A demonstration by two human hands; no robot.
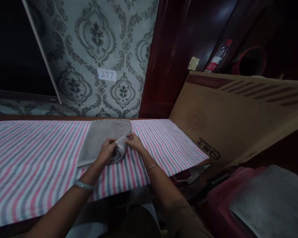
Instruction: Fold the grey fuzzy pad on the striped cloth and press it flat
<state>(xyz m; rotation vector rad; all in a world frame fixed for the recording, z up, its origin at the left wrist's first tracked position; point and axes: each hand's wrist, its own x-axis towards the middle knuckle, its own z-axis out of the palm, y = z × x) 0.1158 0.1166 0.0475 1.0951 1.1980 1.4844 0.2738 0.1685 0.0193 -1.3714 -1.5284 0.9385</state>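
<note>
A grey towel point(96, 140) lies partly flat on a striped cloth, with its near right part rolled up. My left hand point(107, 149) is closed on the left side of the roll, thumb and fingers pinching the fabric. At the roll's upper right end, my right hand point(134, 142) pinches the towel between thumb and fingertips. The coiled end of the roll faces me between the two hands. Part of the towel's lower edge is hidden behind my left hand and forearm.
The pink, grey and white striped cloth point(52, 148) covers the table. A large cardboard sheet point(228, 115) leans at the right. Behind it stand a plastic bottle point(217, 59) and a round red-rimmed object point(250, 61). A dark screen point(17, 49) is at the far left.
</note>
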